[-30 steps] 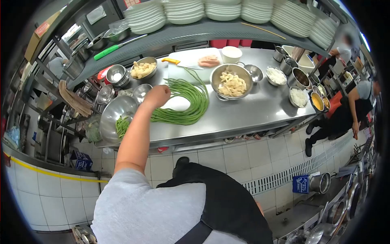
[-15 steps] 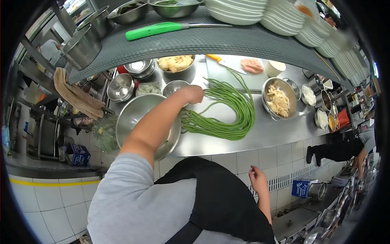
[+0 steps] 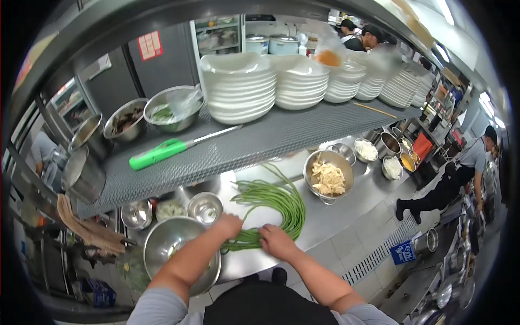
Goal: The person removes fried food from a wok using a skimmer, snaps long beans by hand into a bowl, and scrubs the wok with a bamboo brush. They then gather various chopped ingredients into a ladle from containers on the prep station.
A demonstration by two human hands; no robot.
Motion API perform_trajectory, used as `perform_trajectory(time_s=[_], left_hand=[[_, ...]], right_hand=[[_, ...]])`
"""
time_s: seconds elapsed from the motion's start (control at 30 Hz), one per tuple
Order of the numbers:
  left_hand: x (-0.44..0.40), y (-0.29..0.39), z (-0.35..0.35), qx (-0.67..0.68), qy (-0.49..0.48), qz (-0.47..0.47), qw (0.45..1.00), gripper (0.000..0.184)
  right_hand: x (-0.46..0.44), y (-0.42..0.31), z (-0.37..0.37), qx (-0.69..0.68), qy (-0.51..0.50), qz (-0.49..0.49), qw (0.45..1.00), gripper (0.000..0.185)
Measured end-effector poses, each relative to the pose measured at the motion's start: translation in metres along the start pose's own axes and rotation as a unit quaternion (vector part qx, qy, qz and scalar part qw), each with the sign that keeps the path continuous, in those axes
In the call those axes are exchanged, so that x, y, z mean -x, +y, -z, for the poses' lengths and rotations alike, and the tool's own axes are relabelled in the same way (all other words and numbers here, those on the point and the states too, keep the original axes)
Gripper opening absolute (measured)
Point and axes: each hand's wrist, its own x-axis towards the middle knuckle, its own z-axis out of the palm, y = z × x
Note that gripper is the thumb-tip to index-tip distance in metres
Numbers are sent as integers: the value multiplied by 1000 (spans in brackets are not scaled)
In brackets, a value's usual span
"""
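Partly under right hand [image 3: 277, 241] — long green beans [image 3: 292, 208].

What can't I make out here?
Head view:
Whether the left grip holds any long, thin green beans: its own back hides the fingertips.
The large, round steel bowl: the left forearm covers some of its inside.
The shiny steel counter: the dark grey textured shelf blocks its far side.
The red-and-white paper sheet: too small to read.
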Motion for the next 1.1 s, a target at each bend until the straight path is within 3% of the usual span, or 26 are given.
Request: perform_trajectory(time_s=[0.03,0.07,0.23,0.37,0.47,0.57,0.63,0.73,0.87,0.97,1.0,1.07,1.1], left_hand=[[-3,-2,-7,-23,-35,12,999,24],[-1,1,-7,-15,-11,22,1000,21],[19,8,30,35,54,31,997,14],[23,12,46,21,80,16,996,18],[32,29,78,41,67,67,995,19],[44,44,106,93,67,116,987,20],[58,43,110,193,149,147,959,22],[80,51,120,216,216,207,929,22],[91,63,108,245,235,232,911,22],[85,79,104,245,272,195,910,20],[85,79,103,247,275,194,909,20],[84,75,97,287,353,265,850,17],[86,73,94,276,365,251,853,17]], right_hand=[[-4,7,-14,8,-50,-9,999,33],[-5,14,-26,16,-100,-17,995,31],[5,26,-43,29,-28,0,999,28],[-7,29,-36,0,-54,-3,999,29],[-25,29,-31,-52,-45,14,998,29],[-41,30,-28,-208,-27,-5,978,21],[-53,33,-14,-217,-46,2,975,20],[-66,37,0,-221,-75,23,972,20],[-77,14,30,-291,-132,61,945,23],[-84,8,19,-283,-143,123,940,25],[-85,8,19,-279,-145,123,941,25],[-87,9,24,-253,-160,63,952,24],[-87,10,26,-250,-160,53,954,24]])
